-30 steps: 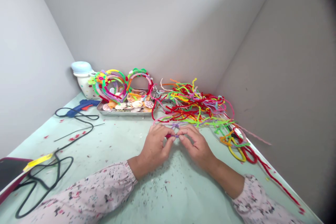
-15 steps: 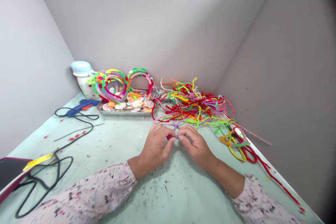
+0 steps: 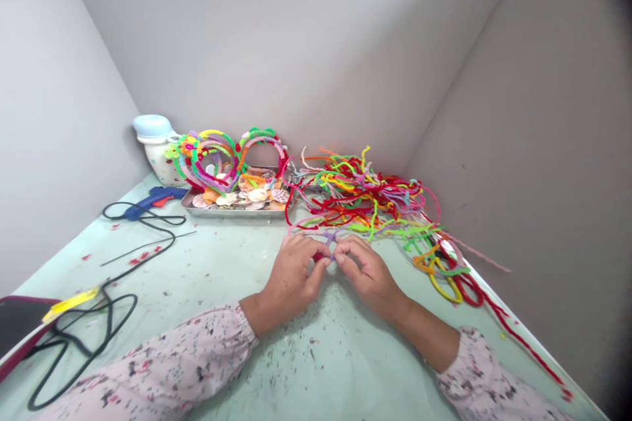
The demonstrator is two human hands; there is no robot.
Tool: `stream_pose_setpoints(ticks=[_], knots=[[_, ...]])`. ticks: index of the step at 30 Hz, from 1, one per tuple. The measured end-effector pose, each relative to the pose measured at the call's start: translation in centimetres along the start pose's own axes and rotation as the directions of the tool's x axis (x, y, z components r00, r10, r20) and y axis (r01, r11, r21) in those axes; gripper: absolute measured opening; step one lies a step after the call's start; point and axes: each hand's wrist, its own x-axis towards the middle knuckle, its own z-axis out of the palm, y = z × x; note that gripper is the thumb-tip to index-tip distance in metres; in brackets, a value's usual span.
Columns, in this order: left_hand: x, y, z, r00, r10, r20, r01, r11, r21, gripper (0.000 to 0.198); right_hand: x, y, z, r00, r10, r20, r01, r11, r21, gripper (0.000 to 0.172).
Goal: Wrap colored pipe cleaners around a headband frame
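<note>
Above the middle of the table, my left hand (image 3: 297, 271) and my right hand (image 3: 368, 273) meet with thumbs and fingertips pinched together. Between them is a purple pipe cleaner (image 3: 330, 236), gripped by both hands; part of it arches beyond the fingers. A bit of dark red fuzzy material shows by my left fingertips. My fingers hide most of the piece. Just beyond my hands lies a tangled heap of coloured pipe cleaners (image 3: 365, 194) in red, yellow, green and pink.
A metal tray (image 3: 237, 213) of seashells stands at the back, with fuzzy headbands (image 3: 261, 135) upright on it. Left of it are a lidded white jar (image 3: 160, 161) and a blue glue gun (image 3: 143, 205). A black cord (image 3: 111, 309) loops along the left. Walls enclose the table.
</note>
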Motion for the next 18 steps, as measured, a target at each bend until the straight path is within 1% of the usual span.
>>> stream_pose_setpoints(ticks=[18], knots=[[0.01,0.23,-0.08,1.0,-0.001,0.021,0.001,1.0,0.007,0.01,0.05,0.15,0.01,1.0,-0.018,0.015,0.019,0.999,-0.028,0.023]])
